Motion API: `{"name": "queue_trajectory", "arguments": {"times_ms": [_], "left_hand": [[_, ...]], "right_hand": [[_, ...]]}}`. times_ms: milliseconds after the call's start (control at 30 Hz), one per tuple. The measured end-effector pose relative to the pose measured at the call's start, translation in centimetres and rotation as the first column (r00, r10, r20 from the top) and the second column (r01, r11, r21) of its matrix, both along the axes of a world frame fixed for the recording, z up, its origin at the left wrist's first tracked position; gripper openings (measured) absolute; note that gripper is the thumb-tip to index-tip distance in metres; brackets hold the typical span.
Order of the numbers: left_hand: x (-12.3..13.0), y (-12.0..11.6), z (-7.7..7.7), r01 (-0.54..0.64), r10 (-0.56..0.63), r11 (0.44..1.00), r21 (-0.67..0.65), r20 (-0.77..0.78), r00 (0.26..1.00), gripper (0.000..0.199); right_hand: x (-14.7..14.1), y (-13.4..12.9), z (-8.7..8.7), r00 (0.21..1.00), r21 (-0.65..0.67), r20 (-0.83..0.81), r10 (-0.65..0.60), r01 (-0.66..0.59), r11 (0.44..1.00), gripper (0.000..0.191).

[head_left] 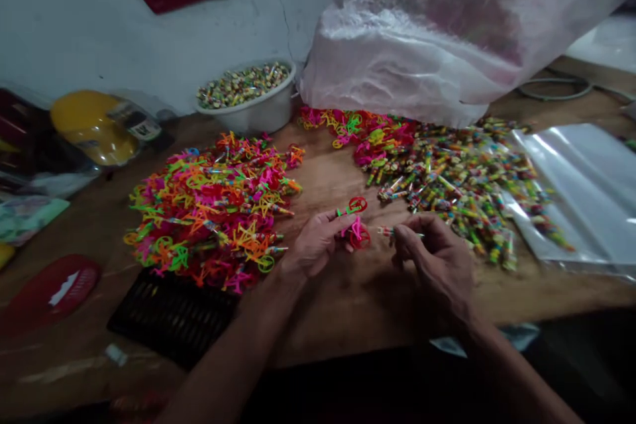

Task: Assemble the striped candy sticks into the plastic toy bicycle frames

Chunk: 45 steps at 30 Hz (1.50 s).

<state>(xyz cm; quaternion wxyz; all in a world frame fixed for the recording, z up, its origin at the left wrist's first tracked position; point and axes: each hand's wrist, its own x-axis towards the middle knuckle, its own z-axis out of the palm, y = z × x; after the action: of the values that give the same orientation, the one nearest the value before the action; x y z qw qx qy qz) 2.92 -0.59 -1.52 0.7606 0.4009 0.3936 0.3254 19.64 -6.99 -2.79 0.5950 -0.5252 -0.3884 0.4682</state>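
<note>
My left hand point(318, 242) is closed on small plastic toy pieces: a red wheel point(357, 205) with a green part, and a pink piece point(354, 228) with a second red wheel. Just to the right, my right hand point(434, 252) pinches a small clear tube point(385, 230) with coloured bits inside, its end pointing at the pieces in my left hand. A gap shows between the tube and those pieces. Left of my left hand lies a heap of bright plastic toys point(213, 205), some with tubes in them. Beyond my right hand spreads a pile of filled tubes point(462, 179).
At the back stand a white basin point(263, 106) full of small tubes and a large translucent plastic bag point(397, 66). More pink and red pieces point(368, 136) lie below the bag. A black slotted tray point(173, 318) is front left; clear plastic sheets point(591, 192) lie right.
</note>
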Motion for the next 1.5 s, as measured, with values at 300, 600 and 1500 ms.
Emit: {"name": "queue_trajectory", "arguments": {"times_ms": [300, 600, 1500], "left_hand": [[0.6, -2.8, -0.1, 0.056, -0.045, 0.993, -0.108, 0.100, 0.994, 0.028], [1.4, -2.8, -1.0, 0.083, -0.048, 0.971, -0.226, 0.159, 0.986, 0.022], [2.1, -4.2, -0.2, 0.017, -0.028, 0.980, -0.196, -0.056, 0.998, 0.021]], "right_hand": [[0.0, -0.3, -1.2, 0.980, 0.019, 0.161, 0.118, -0.122, 0.992, 0.019], [0.6, -0.9, -1.7, 0.977, 0.036, 0.012, 0.212, -0.212, 0.977, 0.017], [3.2, -1.7, -1.8, 0.751, 0.203, 0.644, 0.144, -0.349, 0.915, 0.013]]}}
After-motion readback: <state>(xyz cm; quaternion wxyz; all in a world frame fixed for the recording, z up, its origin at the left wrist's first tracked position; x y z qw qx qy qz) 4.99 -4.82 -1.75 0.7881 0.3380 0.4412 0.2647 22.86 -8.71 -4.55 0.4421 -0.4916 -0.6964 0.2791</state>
